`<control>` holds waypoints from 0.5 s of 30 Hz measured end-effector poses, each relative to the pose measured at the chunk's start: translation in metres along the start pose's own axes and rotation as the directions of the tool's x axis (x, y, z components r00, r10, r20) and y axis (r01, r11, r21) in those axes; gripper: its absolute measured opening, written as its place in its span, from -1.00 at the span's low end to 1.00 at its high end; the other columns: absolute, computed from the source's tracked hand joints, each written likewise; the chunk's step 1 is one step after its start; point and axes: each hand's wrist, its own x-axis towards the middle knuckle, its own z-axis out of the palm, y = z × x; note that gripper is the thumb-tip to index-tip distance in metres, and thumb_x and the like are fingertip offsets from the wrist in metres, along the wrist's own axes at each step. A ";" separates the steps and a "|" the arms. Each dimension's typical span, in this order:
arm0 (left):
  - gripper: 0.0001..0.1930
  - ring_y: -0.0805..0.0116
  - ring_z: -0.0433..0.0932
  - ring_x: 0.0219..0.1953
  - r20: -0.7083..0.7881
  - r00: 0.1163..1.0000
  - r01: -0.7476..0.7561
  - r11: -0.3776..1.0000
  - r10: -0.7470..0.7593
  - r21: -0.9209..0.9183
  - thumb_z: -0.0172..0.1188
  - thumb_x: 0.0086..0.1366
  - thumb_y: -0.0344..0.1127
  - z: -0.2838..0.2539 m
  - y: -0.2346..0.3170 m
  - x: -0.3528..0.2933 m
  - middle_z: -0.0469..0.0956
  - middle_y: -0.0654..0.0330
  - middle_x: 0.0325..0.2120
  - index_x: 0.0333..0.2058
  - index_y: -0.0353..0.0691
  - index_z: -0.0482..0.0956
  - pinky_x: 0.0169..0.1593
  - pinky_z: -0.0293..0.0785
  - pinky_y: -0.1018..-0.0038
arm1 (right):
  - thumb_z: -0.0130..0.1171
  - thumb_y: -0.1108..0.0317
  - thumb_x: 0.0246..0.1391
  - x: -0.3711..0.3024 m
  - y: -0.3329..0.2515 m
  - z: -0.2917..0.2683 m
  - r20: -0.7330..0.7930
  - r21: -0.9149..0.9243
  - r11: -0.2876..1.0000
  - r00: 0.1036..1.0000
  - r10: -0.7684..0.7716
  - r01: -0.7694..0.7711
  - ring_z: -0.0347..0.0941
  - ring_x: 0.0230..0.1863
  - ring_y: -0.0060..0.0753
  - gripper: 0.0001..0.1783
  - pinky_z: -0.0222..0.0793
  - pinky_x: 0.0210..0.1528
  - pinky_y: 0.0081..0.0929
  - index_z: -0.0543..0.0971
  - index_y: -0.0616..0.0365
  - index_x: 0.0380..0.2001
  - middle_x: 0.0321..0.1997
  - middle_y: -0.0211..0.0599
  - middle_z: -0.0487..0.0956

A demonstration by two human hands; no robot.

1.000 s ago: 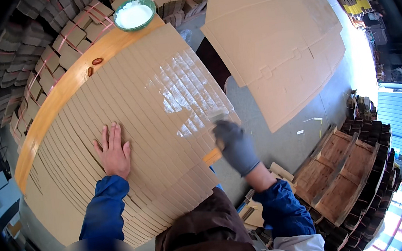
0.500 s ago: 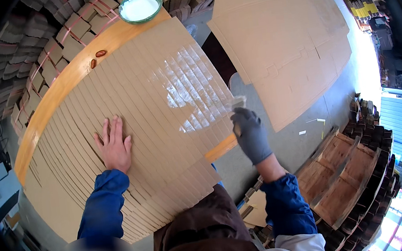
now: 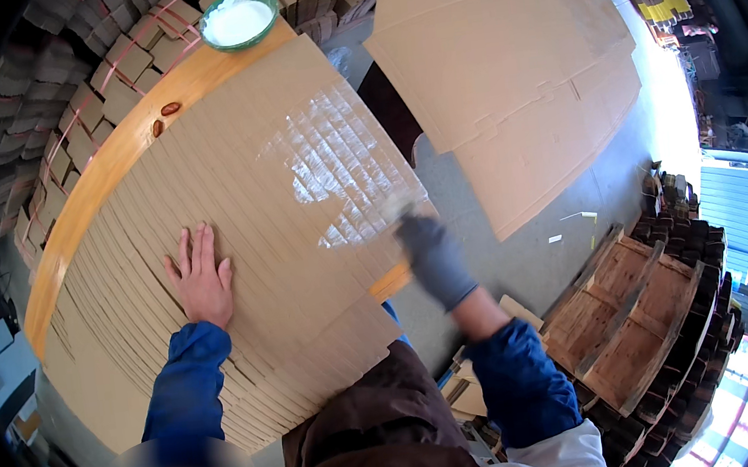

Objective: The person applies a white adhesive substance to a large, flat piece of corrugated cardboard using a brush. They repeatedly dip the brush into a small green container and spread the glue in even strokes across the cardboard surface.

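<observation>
My bare left hand [image 3: 203, 285] lies flat, fingers out, on overlapping cardboard sheets [image 3: 232, 203], whose edges form many narrow strips. In a grey glove, my right hand [image 3: 437, 260] is closed round a brush [image 3: 399, 205]; its pale head is blurred by motion and its handle is hidden by the fingers. The brush is over the sheets' right side, beside a patch of wet white paste [image 3: 342, 159] streaked across the strips. At the far end, a green bowl [image 3: 239, 20] of white paste stands on the wooden tabletop [image 3: 70, 236].
More flat cardboard [image 3: 513, 79] lies stacked beyond a gap to the right. A wooden pallet [image 3: 619, 316] is at the lower right. Strapped cardboard bundles [image 3: 129, 63] rise behind the table. Small scraps [image 3: 555, 239] lie on the grey floor.
My right hand has swept the brush leftward from the sheets' right edge onto the pasted strips. The left hand stays flat on the cardboard. The whole view has shifted slightly.
</observation>
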 end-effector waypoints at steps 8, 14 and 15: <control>-0.37 0.21 -0.05 0.47 -0.013 1.000 -0.005 1.000 0.005 0.003 0.05 0.39 -0.15 0.000 0.000 0.001 0.12 0.35 0.40 0.39 -0.02 0.11 0.44 -0.27 -0.14 | 0.19 0.52 -0.06 0.007 0.003 -0.012 -0.020 0.112 0.992 0.999 -0.051 0.053 0.52 -0.04 -0.03 -0.78 0.50 -0.06 -0.16 0.61 0.09 -0.27 -0.02 -0.20 0.58; -0.35 0.20 -0.04 0.47 0.000 1.000 0.005 1.000 -0.005 -0.015 0.08 0.37 -0.15 -0.001 -0.005 -0.005 0.12 0.35 0.40 0.38 -0.03 0.12 0.43 -0.25 -0.16 | 0.20 0.50 -0.04 0.019 -0.072 -0.015 -0.072 0.301 0.936 0.983 -0.169 0.183 0.54 -0.11 0.01 -0.79 0.50 -0.06 -0.19 0.60 0.13 -0.26 -0.09 -0.13 0.60; -0.35 0.19 -0.04 0.47 0.002 1.000 0.006 1.000 -0.006 -0.014 0.08 0.36 -0.15 0.001 -0.005 -0.005 0.12 0.35 0.40 0.38 -0.03 0.12 0.43 -0.24 -0.16 | 0.21 0.50 -0.04 0.020 -0.082 -0.016 -0.018 0.326 0.919 0.974 -0.226 0.220 0.54 -0.11 0.01 -0.79 0.51 -0.07 -0.20 0.60 0.12 -0.26 -0.09 -0.13 0.60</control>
